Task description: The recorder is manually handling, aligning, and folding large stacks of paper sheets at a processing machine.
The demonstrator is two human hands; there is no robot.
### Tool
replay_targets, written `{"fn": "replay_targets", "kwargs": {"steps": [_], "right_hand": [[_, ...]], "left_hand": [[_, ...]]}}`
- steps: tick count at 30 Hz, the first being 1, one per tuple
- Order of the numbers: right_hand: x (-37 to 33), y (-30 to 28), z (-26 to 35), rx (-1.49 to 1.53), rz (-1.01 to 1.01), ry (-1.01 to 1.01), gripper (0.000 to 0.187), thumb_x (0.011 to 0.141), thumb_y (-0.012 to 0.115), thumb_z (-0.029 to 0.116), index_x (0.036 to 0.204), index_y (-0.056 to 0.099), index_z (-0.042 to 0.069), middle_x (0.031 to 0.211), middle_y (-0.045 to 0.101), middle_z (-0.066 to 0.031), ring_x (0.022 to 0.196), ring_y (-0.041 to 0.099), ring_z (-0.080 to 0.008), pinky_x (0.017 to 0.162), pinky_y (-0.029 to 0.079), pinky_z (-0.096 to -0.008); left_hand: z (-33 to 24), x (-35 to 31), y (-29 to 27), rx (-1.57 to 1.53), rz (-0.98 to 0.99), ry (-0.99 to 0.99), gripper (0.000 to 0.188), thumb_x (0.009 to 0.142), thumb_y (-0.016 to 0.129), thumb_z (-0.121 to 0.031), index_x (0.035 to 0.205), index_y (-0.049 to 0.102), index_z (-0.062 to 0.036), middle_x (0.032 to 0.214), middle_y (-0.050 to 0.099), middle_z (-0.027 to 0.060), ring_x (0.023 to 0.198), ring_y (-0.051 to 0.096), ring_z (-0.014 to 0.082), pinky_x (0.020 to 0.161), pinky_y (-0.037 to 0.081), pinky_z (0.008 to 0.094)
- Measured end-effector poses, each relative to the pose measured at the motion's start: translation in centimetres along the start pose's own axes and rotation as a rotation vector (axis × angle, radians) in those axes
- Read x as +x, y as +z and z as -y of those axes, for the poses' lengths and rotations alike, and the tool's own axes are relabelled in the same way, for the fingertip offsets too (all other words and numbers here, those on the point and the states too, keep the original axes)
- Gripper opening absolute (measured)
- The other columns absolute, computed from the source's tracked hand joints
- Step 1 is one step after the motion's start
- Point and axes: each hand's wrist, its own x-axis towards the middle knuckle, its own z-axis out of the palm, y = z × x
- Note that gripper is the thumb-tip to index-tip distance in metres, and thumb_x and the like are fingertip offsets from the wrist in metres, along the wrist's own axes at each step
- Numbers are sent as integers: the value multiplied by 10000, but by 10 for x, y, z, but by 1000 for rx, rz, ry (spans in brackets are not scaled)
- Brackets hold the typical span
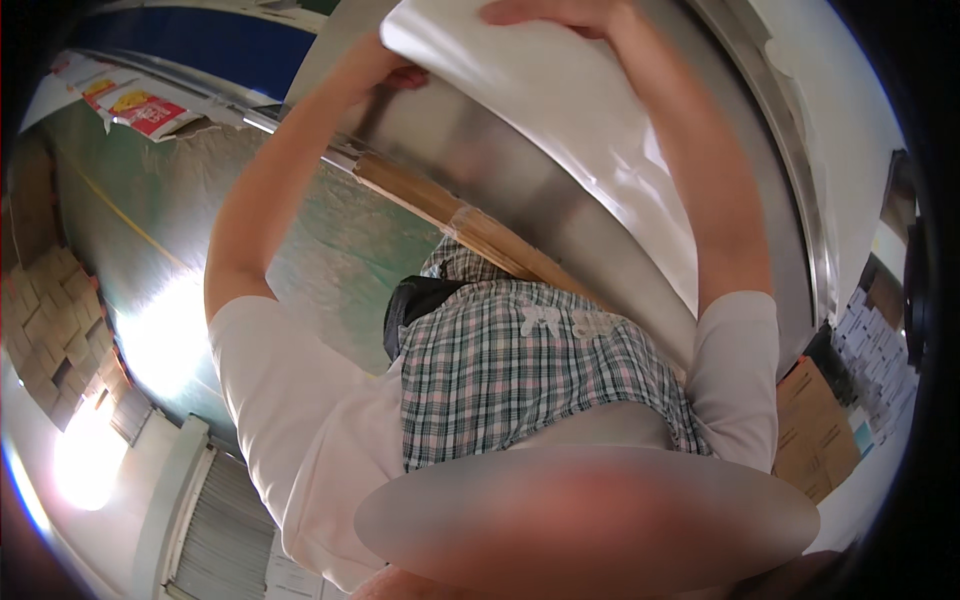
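Note:
A large, glossy white sheet (560,120) lies curved over a metal table (470,150), its rounded left end lifted near my left hand. My left hand (385,65) is at that end with fingers curled; the sheet's edge covers part of it, and the hand looks closed on the sheet. On the far part of the sheet rests my right hand (565,12), fingers stretched toward the left. The top of the picture cuts off part of this hand. My right forearm crosses above the sheet.
A wooden strip with clear tape (440,200) runs along the table's near edge. Printed red and white packaging (140,105) lies at the far left, by a blue panel (200,40). Stacked cardboard (55,320) stands left on the green floor (330,230); a cardboard box (815,430) is at right.

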Motion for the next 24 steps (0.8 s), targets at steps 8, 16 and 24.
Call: {"fn": "replay_targets", "kwargs": {"steps": [8, 16, 24], "right_hand": [[16, 32, -18, -531, -429, 147, 679, 646, 694, 480, 1084, 540, -16, 1055, 570, -200, 966, 555, -298, 826, 427, -380], [-177, 102, 10, -384, -694, 8, 274, 798, 594, 121, 1052, 566, 24, 1000, 584, -89, 928, 554, -192, 822, 432, -320], [-329, 193, -46, -543, -1172, 288, 169, 772, 543, 65, 935, 577, 37, 954, 547, -113, 919, 520, -282, 799, 432, -340]], "left_hand": [[-25, 7, -66, 242, -262, 381, 229, 830, 584, -202, 965, 605, -18, 898, 623, 63, 730, 600, 121, 640, 503, 246], [-99, -12, 115, 983, -191, 1259, 174, 803, 608, -208, 769, 599, -37, 728, 590, 117, 709, 575, 295, 626, 458, 373], [-27, 8, 139, 1213, -257, 667, 316, 873, 432, -301, 776, 603, -54, 788, 598, 171, 770, 564, 369, 655, 435, 442]]}}
